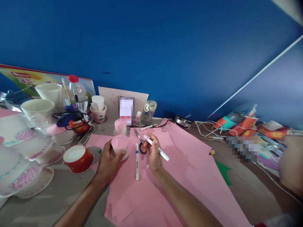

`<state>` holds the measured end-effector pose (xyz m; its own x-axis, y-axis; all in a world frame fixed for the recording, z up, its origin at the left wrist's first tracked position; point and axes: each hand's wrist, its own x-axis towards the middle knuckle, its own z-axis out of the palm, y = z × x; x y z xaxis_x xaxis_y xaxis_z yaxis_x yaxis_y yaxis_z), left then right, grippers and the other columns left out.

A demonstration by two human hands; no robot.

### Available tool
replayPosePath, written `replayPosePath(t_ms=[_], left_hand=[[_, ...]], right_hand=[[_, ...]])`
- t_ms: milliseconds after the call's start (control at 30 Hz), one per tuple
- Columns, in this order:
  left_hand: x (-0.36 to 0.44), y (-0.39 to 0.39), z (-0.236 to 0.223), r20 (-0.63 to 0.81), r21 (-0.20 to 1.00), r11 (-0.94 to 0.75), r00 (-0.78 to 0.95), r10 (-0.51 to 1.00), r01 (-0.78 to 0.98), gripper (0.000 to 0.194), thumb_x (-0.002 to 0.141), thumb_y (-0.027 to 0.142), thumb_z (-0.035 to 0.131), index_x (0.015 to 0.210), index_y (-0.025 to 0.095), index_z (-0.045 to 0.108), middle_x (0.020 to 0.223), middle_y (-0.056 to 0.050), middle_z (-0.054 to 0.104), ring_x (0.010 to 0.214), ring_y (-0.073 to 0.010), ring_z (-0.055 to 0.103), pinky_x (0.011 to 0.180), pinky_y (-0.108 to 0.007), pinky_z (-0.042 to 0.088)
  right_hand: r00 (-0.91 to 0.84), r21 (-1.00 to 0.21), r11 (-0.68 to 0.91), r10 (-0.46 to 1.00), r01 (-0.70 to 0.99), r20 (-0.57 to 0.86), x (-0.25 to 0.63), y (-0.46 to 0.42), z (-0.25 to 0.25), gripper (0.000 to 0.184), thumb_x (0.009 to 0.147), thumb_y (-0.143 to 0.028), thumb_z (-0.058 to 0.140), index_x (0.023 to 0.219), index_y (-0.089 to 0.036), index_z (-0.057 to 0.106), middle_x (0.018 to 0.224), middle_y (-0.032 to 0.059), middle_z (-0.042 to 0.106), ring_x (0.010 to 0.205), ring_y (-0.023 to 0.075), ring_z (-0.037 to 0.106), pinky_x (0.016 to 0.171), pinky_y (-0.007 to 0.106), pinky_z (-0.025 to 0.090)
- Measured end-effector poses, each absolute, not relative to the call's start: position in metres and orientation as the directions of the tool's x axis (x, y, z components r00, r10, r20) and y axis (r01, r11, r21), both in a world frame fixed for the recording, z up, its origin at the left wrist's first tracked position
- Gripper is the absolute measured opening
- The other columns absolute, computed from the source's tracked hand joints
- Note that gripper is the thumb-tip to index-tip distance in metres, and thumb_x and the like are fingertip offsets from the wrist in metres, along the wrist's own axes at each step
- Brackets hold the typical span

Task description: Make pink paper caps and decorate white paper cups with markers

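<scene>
My left hand [110, 162] grips a small paper cup [120, 143] that is upside down, with pink paper on its top. Between the fingers of my right hand [154, 154] is a white marker [163, 154] with a pinkish end, held a short way to the right of the cup. A second marker [137, 162], white with a teal band, lies on the pink paper [184, 167] between my hands. Scissors [139, 138] with dark handles lie beside my right fingers. Just behind the held cup stands another small cup [120, 127] with a pink top.
At left are decorated upturned bowls [26, 176], a red paper bowl [78, 157] and stacked white bowls [49, 93]. Toward the blue wall [151, 53] stand a phone [126, 108] and a glass jar [148, 113]. White cables [205, 130] and craft items lie at right, near another person's arm [292, 164].
</scene>
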<state>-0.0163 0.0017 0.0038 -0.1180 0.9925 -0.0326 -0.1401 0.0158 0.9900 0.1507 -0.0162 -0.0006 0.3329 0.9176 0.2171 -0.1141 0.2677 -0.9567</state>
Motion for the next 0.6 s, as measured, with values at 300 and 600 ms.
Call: replayPosePath(t_ms=[300,600], left_hand=[[-0.019,0.006,-0.001,0.019,1.000,-0.018,-0.168,0.986,0.005,0.052,0.053,0.012,0.080,0.101,0.023,0.067,0.096,-0.003,0.066,0.092,-0.0249,0.055,0.075,-0.027,0.039],[-0.021,0.003,0.001,0.146,0.981,-0.129,-0.112,0.983,0.146,0.056,0.057,0.007,0.065,0.109,0.023,0.058,0.115,-0.007,0.057,0.121,-0.0316,0.044,0.106,-0.040,0.028]], right_hand=[[0.321,-0.944,0.312,0.909,-0.104,0.265,0.152,-0.016,0.015,0.040,0.091,-0.044,0.052,0.125,-0.023,0.048,0.085,0.0014,0.063,0.047,0.0060,0.044,0.045,0.022,0.040],[0.300,-0.943,0.331,0.898,0.019,0.321,0.164,-0.014,0.031,0.050,0.082,-0.027,0.058,0.128,-0.026,0.040,0.090,-0.0003,0.058,0.053,0.0076,0.049,0.050,0.023,0.044]])
